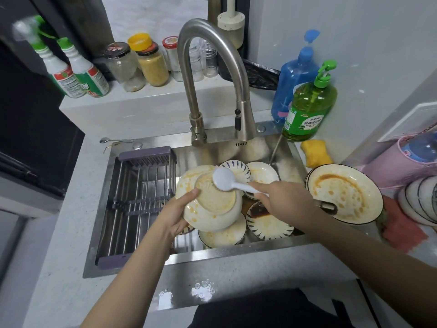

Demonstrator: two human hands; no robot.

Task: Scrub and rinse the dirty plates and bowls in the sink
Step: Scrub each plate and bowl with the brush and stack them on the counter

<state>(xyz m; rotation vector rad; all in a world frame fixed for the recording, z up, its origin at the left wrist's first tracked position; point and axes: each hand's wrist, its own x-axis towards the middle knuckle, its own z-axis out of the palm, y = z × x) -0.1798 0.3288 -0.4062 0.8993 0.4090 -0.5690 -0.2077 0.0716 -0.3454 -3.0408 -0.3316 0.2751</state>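
Bowl (212, 204) w/ orange stains held tilted over sink (287, 147), gripped at rim by left hand (176, 215); white brush (224, 179) gripped by right hand (287, 201), head pressed inside bowl. Green soap btl (308, 110) at sink corner, label text too small to be read

This is looking like a home kitchen: a steel sink (287, 162) is sitting in a pale bench (71, 228) under a gooseneck tap (208, 67), dish soap (307, 110) is standing beside it, and what are probably seasoning jars (151, 65) are lining the ledge behind.
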